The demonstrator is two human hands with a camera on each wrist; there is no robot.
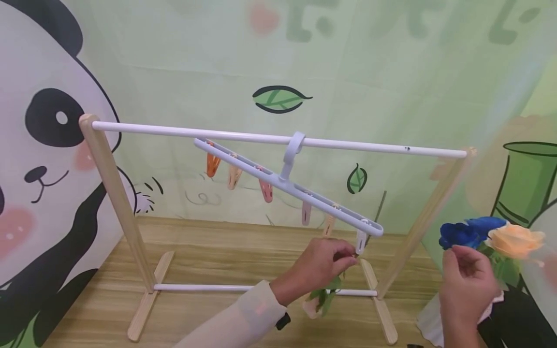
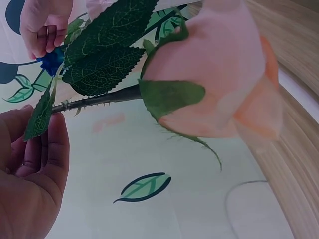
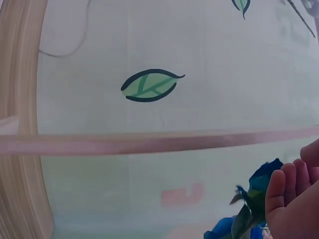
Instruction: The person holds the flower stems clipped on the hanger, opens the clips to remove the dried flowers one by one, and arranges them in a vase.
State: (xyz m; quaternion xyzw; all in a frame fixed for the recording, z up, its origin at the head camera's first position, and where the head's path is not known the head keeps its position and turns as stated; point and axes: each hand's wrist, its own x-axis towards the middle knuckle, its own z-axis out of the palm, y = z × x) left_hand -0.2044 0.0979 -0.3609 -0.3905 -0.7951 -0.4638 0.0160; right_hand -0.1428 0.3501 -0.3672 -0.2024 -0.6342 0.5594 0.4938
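In the head view my left hand pinches the stem of a pale pink rose, whose bloom hangs below the hand. The thin dark stem rises behind the lowest end of a tilted hanger. My left fingertips are right at the white clip there. My right hand is at the right, fingers loosely curled, its fingertips close against a blue rose. A peach rose stands beside the blue ones. The right wrist view shows curled fingers beside the blue bloom.
The hanger hooks over the white bar of a wooden rack. Several coloured clips, one an orange clip, hang from it. A white vase stands under the right roses. A panda backdrop is behind.
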